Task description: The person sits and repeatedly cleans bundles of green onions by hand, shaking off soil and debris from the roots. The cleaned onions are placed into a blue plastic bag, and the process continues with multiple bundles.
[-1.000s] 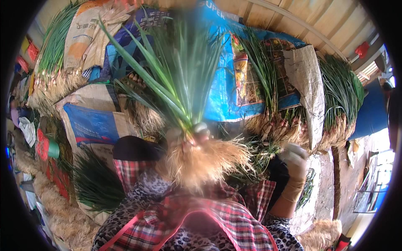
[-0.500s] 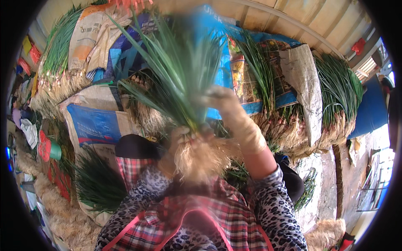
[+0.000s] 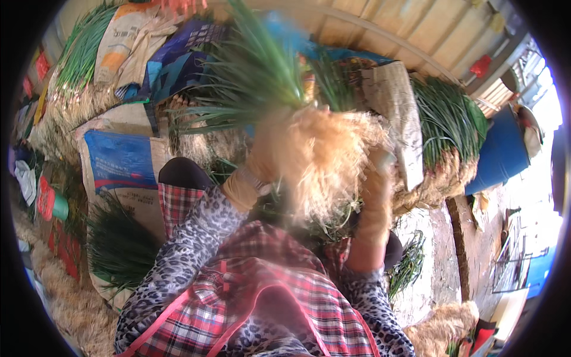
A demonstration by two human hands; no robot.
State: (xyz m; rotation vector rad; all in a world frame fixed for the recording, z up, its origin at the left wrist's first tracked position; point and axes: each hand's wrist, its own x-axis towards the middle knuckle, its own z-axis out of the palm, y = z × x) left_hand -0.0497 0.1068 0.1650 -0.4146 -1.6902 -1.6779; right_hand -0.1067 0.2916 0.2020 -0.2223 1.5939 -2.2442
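Observation:
A big bunch of green onions [image 3: 324,157] is held up before me, its pale shaggy roots toward me and its long green leaves pointing up and away. The bunch is smeared by motion. My left hand [image 3: 262,157], in a tan glove, grips it at the left side near the base of the leaves, fingers partly covered by the roots. My right hand [image 3: 379,159], gloved too, is at the right edge of the roots. Its fingers are blurred and mostly hidden, so whether it grips the bunch is unclear.
More green onions [image 3: 449,113] lie in rows at the back right and back left, partly covered by sacks [image 3: 122,157]. Loose dark green leaves [image 3: 122,238] lie at left. A blue barrel [image 3: 502,152] stands at right, and a green container [image 3: 59,205] sits at far left.
The bunch has risen and tilted, its roots swinging up and to the right. My right hand has moved from the leaves down to the right side of the roots. The view has shifted slightly right.

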